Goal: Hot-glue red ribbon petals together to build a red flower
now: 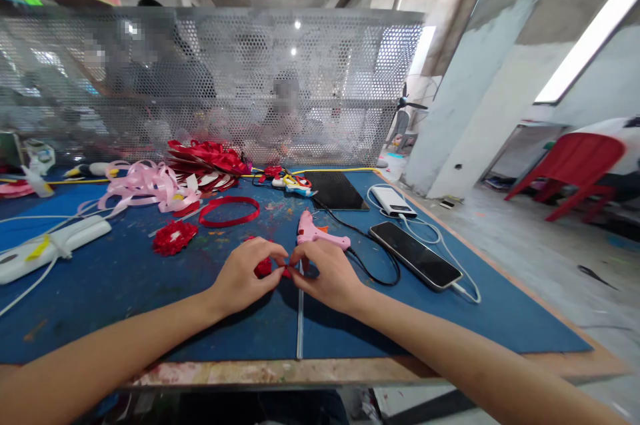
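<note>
My left hand (250,275) and my right hand (325,273) meet fingertip to fingertip over the blue mat, both pinching a small piece of red ribbon (287,270). More red material shows behind my left fingers. Just beyond my right hand lies a pink glue gun (320,234), with a clear stick (300,325) running down the mat from near it. A red ribbon flower (175,237) rests to the left, and a red ribbon loop (230,211) lies behind it.
Pink ribbon (145,188) and red pieces (207,162) are piled at the back left. A phone (416,254), power bank (393,201) and cables lie right. A white power strip (55,248) is far left. A perforated metal screen (240,85) stands behind; people show dimly through it.
</note>
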A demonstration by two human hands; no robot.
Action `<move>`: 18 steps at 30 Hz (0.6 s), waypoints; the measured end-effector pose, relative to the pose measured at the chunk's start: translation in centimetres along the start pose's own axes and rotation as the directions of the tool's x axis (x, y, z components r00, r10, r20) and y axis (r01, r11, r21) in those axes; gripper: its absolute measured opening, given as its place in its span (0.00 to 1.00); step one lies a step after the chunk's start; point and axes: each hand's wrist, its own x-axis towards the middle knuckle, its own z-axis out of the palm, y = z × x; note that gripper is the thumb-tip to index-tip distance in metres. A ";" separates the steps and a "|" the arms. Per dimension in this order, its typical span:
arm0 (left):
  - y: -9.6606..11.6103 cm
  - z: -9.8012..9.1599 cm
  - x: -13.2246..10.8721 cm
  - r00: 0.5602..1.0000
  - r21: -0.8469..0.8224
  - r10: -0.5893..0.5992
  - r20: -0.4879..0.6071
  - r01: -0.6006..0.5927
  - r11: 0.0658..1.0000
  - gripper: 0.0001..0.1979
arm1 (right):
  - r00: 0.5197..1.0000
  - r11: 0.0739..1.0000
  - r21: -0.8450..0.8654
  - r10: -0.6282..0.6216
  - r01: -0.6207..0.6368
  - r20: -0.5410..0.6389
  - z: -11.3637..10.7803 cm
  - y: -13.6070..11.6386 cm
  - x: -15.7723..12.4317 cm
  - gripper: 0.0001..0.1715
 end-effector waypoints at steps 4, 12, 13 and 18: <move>0.0 0.0 -0.1 1.000 -0.003 -0.015 -0.004 0.015 1.000 0.07 | 1.000 1.000 0.020 -0.006 0.006 0.008 0.0 0.0 -0.1 0.07; 0.0 0.0 0.0 1.000 -0.018 -0.016 -0.002 0.016 1.000 0.08 | 1.000 0.999 0.038 -0.018 0.018 -0.006 0.0 0.2 -0.1 0.09; 0.0 -0.1 0.0 1.000 -0.019 -0.013 -0.001 0.013 1.000 0.08 | 1.000 0.999 0.038 -0.023 0.023 -0.011 0.0 0.2 -0.1 0.09; 0.1 -0.1 0.0 1.000 -0.016 -0.006 -0.004 0.006 1.000 0.08 | 0.999 0.997 0.056 -0.043 0.044 -0.024 0.1 0.3 0.0 0.10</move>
